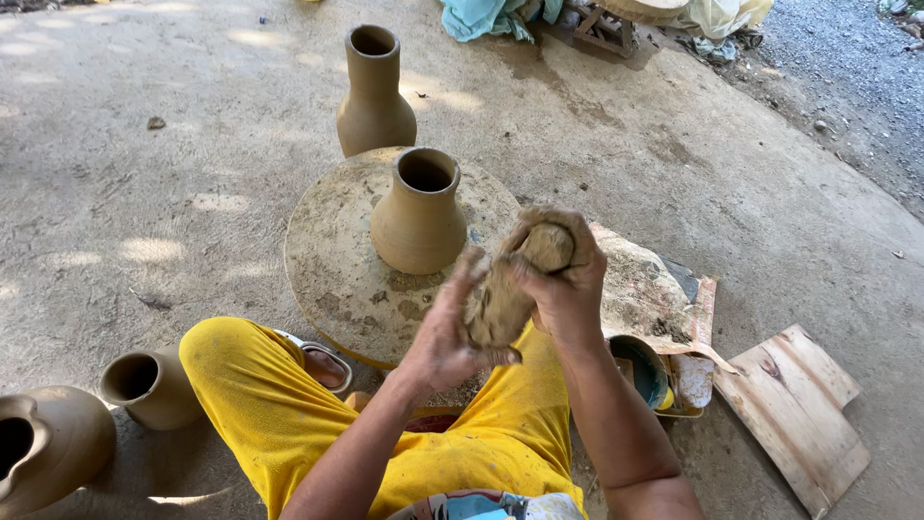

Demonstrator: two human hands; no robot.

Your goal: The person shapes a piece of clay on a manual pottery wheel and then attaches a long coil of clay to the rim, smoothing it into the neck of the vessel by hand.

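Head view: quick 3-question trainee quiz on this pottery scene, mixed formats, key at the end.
1. True or false: the round board has two clay pots standing on it.
2. What do the left hand and right hand hold between them?
A) a wooden paddle
B) a lump of clay
C) a cloth
3. Fill in: the tall-necked pot stands on the ground, on the ____ side of the board from the person.

Key
1. False: only one pot stands on it.
2. B: both hands grip the lump of clay, held above the yellow-clad lap.
3. far
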